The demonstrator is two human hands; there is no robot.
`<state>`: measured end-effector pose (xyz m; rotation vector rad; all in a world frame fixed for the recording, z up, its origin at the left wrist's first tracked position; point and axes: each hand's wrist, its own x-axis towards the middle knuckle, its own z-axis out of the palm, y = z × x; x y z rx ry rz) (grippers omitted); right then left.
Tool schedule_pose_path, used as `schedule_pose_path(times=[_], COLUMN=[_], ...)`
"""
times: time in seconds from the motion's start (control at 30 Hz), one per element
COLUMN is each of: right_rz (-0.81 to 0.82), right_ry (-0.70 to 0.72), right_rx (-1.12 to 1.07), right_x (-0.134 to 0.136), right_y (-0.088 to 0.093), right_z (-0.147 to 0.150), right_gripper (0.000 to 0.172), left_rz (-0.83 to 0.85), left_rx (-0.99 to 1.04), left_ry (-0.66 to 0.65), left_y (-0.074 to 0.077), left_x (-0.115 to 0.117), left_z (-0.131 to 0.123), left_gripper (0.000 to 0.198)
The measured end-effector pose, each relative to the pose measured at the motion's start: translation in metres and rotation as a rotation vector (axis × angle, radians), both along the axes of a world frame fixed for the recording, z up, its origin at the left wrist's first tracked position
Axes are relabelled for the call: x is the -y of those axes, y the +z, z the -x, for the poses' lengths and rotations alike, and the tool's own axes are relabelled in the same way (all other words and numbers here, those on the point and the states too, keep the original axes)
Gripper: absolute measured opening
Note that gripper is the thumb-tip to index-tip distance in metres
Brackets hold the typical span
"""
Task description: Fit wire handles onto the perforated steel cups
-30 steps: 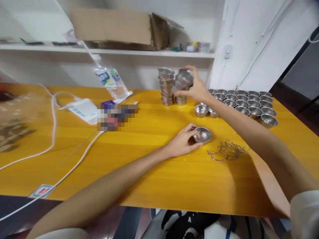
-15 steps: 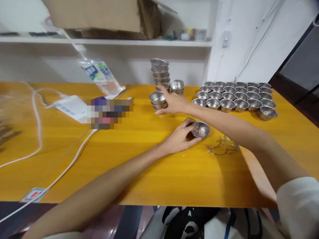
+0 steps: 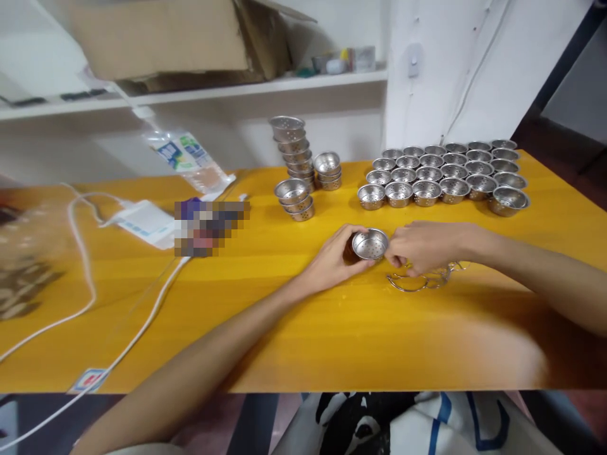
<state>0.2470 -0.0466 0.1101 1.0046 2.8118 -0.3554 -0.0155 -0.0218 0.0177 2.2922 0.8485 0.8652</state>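
A perforated metal cup (image 3: 370,245) stands upright on the table, its open top facing up. My left hand (image 3: 334,259) grips it from the left, thumb and fingers around its side. Just right of the cup, my right hand (image 3: 420,246) has its fingers curled down and pressed together; whatever they may hold is hidden. Below and partly behind that hand lie several bent wire pieces (image 3: 412,285), loosely heaped.
Behind stand a leaning tall stack of perforated cups (image 3: 291,148) and two shorter stacks. Rows of similar cups (image 3: 427,193) fill the back right. To the left lie a plastic bottle (image 3: 190,158), a white power strip (image 3: 147,221) and white cables (image 3: 137,322).
My right hand has left the short cup stack and come back right and nearer, over the wire pieces. My left hand stays on its cup. The view has shifted slightly.
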Motion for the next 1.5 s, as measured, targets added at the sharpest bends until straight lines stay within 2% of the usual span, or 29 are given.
schedule_pose_path(times=[0.1,0.2,0.4,0.47,0.63,0.9,1.23,1.43,1.5], right_rz=[-0.030,-0.067,-0.091,-0.131,-0.285,-0.369,-0.287,-0.290,-0.290], right_ry=[0.016,0.012,-0.028,-0.042,-0.128,-0.158,-0.143,-0.102,-0.114], right_rx=[0.096,0.088,0.030,-0.049,-0.107,-0.036,-0.131,-0.207,-0.230], right_x=[0.002,0.005,0.002,-0.002,-0.013,-0.023,-0.020,-0.025,-0.024], right_y=[-0.005,-0.002,0.018,0.023,0.016,-0.003,-0.001,-0.009,-0.012], right_z=[0.010,0.010,0.000,-0.002,0.002,0.013,0.016,0.014,0.016], right_gripper=[0.018,0.021,0.019,0.018,0.024,0.023,0.026,0.027,0.026], left_rz=[0.016,0.069,0.207,0.225,0.231,0.253,0.254,0.230,0.201], left_rx=[-0.004,0.021,0.153,0.161,0.158,0.155,0.169,0.165,0.146], left_ry=[0.010,0.012,-0.004,-0.008,-0.037,-0.036,0.004,0.024,0.005], left_y=[0.000,-0.002,-0.010,-0.010,-0.006,0.000,-0.001,-0.001,0.001], left_x=[0.000,-0.001,-0.007,-0.008,-0.005,0.000,0.001,0.002,0.003], left_z=[0.001,0.001,0.003,0.004,0.004,0.004,0.003,0.004,0.004], left_gripper=[0.059,0.061,0.093,0.097,0.096,0.092,0.081,0.078,0.072])
